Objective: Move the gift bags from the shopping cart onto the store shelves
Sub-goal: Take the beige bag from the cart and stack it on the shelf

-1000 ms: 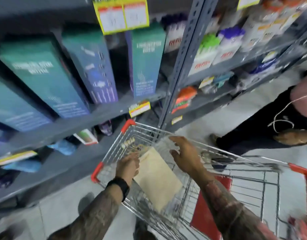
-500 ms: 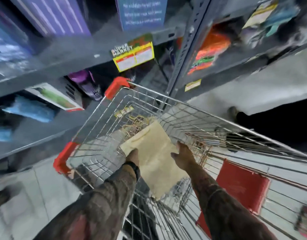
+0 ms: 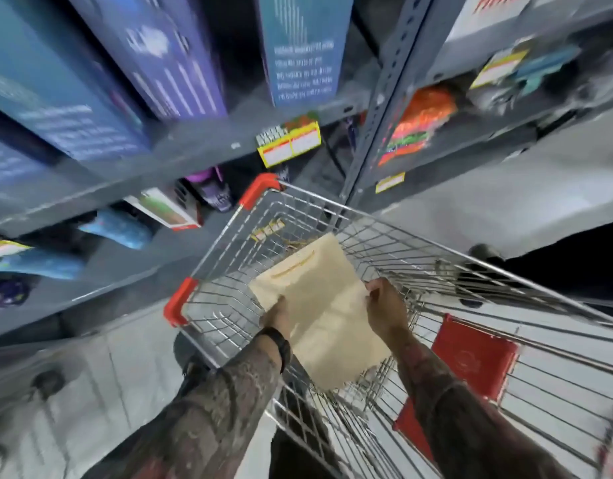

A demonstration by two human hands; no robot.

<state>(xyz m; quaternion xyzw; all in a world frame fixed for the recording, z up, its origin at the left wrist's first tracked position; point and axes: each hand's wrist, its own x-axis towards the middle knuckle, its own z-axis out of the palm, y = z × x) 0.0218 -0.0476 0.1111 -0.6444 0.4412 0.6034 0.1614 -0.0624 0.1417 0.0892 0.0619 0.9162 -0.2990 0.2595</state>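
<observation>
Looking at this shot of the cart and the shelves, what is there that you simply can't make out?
All in the head view:
- Cream gift bag: its underside, and anything beneath it, hidden by the bag itself.
- Left hand: fingers tucked behind the bag's edge.
- Price label and blue boxes: print blurred by motion.
- Shopping cart: near end cut off by the bottom and right edges.
- Red panel: partly behind the right forearm and wire.

price tag [image 3: 289, 145] print blurred (unreadable), cart [image 3: 505, 281] cropped
</observation>
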